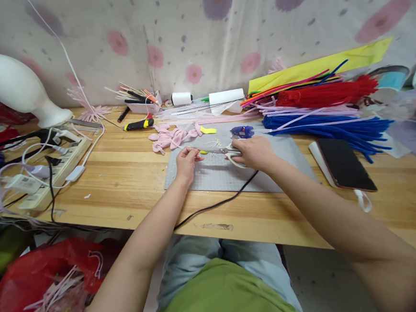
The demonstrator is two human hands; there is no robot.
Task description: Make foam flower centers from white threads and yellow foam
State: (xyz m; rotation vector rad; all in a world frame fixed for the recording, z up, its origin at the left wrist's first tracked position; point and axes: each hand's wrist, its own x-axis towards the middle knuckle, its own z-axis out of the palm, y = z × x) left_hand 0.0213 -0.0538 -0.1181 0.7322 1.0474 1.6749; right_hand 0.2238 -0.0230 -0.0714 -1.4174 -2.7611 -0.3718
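Observation:
My right hand is closed around the pale handles of a pair of scissors. Their metal blades point left, toward the fingers of my left hand. Those fingers are pinched together at the blade tips, and what they hold is too small to make out. Under both hands lies a grey cutting mat. Pink fuzzy petal-like pieces lie just beyond my left hand. A yellow strip, some thin white bits and a blue glue gun are on the mat's far part.
Blue pipe cleaners and red ones are piled at the back right. A phone lies to the right. On the left are a power strip with cables and a white foam head. A black cord crosses the table's front.

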